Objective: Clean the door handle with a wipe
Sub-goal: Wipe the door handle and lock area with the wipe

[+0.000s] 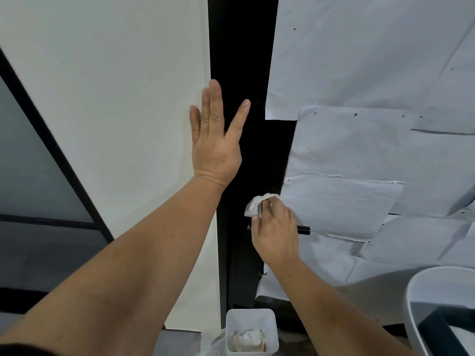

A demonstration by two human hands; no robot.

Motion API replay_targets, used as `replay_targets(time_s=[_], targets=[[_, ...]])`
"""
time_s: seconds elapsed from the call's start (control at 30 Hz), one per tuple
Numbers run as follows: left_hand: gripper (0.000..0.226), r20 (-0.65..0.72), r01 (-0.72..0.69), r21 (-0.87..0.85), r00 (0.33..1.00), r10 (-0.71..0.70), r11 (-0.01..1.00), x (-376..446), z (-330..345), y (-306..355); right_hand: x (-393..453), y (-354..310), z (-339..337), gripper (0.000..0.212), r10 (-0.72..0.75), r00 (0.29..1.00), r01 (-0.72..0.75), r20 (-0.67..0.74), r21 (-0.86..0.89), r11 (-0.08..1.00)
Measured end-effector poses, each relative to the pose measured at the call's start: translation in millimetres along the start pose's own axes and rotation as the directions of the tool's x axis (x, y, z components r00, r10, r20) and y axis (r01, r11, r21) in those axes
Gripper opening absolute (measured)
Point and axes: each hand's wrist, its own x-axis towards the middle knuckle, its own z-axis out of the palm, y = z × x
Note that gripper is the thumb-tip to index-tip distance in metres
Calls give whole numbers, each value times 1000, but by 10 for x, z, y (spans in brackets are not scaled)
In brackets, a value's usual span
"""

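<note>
Centre of frame, head cam: left hand (215, 140) flat and spread, fingers up, palm pressed where the off-white wall panel (115, 98) meets the black vertical door frame (241, 60). Holding nothing, hand fully splayed, thumb out over the black strip.

Lower centre-right: right hand (273, 232) closed round a crumpled white wipe (254, 205), which bunches out above thumb and fingertips. Wipe pressed against the black door edge at handle height. Grip = pinch/wrap on wipe, fingers curled tight.

Slim black metal door handle (303, 230) mostly hidden behind right hand; only a short dark end sticks out to the right of the knuckles, horizontal. Can't tell if the wipe is touching the handle itself or the plate beside it, since the hand blocks it.

Right half of frame: door face covered w/ overlapping sheets of pale grey-white paper (372, 73), creased, taped seams, a few small dark holes.

Bottom centre: small white square plastic tub (252, 317) on the floor below the door frame, w/ crumpled used-looking wipes inside.

Bottom right corner: curved white rim of a large round container (421, 281), partly cut off, dark inside.

Left edge: dark-framed frosted glass panel (33, 170), slanted by lens distortion.
</note>
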Motion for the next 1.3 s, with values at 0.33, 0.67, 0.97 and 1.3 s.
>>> replay_targets(time_s=[0.33,0.67,0.97,1.3], targets=[[62,-1,9,-8,1000,-9,1000,8,-7,2,58,-54,-35,45,-40,999,41,11,-44,998],[68,-16,14,10,1000,-14,1000,-6,28,-16,363,-362,-162,37,-144,987,152,-74,113,982],[68,0,23,1,1000,-23,1000,-14,19,-16,285,-290,-163,42,-144,989,145,-37,19,989],[42,30,-5,-12,1000,5,1000,-47,-43,-92,59,-432,61,42,-69,994,12,85,543,840]])
